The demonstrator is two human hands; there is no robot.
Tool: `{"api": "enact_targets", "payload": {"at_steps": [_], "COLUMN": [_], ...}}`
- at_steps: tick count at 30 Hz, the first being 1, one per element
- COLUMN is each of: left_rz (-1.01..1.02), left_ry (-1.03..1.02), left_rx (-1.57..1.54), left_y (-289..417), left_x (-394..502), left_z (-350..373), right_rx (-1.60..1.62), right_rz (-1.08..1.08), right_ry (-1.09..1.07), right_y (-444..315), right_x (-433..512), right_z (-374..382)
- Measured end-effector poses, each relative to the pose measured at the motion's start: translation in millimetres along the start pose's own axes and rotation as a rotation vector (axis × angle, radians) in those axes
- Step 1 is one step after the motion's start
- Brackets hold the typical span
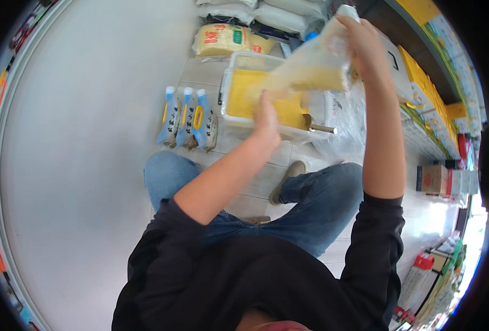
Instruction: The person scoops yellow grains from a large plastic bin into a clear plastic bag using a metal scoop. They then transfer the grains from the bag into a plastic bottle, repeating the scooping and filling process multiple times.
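Observation:
My right hand (364,49) is raised and closed around the upper end of a translucent plastic pouch (306,58), beside a white cap-like part. The pouch is tilted and blurred, with yellow grain (319,80) gathered along one side. My left hand (267,118) is by the pouch's lower left end, over the near side of a clear plastic storage bin (254,60). Blur hides whether its fingers grip the pouch. Fine yellow grain (244,99), like millet, fills part of the bin. A metal scoop (323,129) rests in it, handle over the near right rim.
Three blue spouted pouches (186,120) with yellow handles stand left of the bin on the tiled floor. Behind lie yellow grain bags (221,39) and white sacks (285,18). Crumpled clear plastic (343,124) and shelved yellow boxes (430,99) are at right. A pale panel (83,165) borders the left.

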State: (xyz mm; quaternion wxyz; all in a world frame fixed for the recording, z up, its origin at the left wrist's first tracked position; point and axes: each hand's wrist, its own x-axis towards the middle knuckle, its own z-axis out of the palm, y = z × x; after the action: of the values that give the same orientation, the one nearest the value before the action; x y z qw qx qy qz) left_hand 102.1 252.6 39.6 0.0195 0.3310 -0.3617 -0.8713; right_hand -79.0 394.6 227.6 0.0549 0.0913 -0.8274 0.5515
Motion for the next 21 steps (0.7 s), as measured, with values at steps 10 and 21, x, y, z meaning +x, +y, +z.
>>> {"api": "enact_targets", "payload": {"at_steps": [10, 21], "left_rz": [1.292, 0.868], "left_ry": [-0.203, -0.496], "left_rx": [1.008, 0.939], "left_y": [73, 131], "left_x": [-33, 21], "left_z": [5, 21], "right_rx": [0.946, -0.023], "right_rz": [0.040, -0.181], "right_ry": [-0.283, -0.233], "right_y": [-11, 91], "right_x": [-42, -50], "right_z": [36, 56]}}
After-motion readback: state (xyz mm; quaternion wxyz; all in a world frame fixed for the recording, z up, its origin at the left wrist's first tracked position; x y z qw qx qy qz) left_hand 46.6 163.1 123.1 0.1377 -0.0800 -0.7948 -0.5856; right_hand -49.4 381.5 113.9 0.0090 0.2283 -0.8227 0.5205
